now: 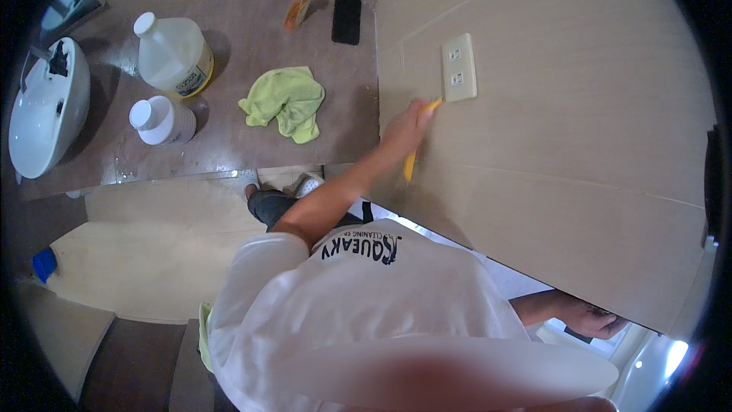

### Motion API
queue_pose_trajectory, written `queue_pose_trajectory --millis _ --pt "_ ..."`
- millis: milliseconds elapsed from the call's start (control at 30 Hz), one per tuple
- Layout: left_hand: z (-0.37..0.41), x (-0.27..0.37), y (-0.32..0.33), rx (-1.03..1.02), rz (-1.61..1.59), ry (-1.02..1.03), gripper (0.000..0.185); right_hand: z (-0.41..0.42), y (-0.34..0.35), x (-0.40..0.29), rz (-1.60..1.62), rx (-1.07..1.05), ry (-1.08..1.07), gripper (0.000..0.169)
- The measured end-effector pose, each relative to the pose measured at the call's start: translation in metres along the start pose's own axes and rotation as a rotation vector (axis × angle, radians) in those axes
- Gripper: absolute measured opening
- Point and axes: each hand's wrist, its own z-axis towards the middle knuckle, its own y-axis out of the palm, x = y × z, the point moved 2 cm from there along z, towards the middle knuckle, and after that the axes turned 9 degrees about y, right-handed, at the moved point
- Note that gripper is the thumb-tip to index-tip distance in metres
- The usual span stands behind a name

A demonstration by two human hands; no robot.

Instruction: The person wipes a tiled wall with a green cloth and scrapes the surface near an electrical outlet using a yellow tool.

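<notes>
My left hand [407, 129] reaches across to the beige wall [543, 143], shut on a slim yellow tool [409, 166]. One end of the tool pokes out above my fingers, at the lower left corner of a cream outlet plate [459, 67]; the other end hangs below my hand. Its exact kind cannot be told. At the lower right, my right hand [595, 317] is by the wall's edge with its fingers curled; whether it grips anything is unclear. A crumpled green cloth [284, 102] lies on the brown countertop [240, 151], left of my left hand.
The countertop also bears a large jug with yellow liquid [174, 54], a white capped bottle [163, 120], a clear bottle with a black top [300, 3] and a black phone-like slab [346, 20]. A white basin [48, 114] with a faucet stands at the far left.
</notes>
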Motion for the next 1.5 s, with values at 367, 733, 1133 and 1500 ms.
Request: queue_pose_trajectory --millis 367,733,1133,1500 --pt "-0.036 -0.028 0.014 0.003 -0.017 -0.111 0.037 -0.001 -0.001 -0.004 -0.166 0.056 -0.158 0.033" --pt "-0.013 -0.073 0.009 0.053 -0.054 -0.109 0.04 -0.003 -0.002 -0.004 -0.326 0.01 -0.223 0.037" --pt "0.019 -0.074 -0.002 0.025 -0.004 -0.18 0.037 -0.004 0.001 0.003 -0.188 -0.018 -0.102 0.033" --pt "-0.01 -0.071 0.002 -0.015 -0.149 -0.197 0.037 -0.002 -0.002 0.0 -0.384 0.015 -0.254 0.04"
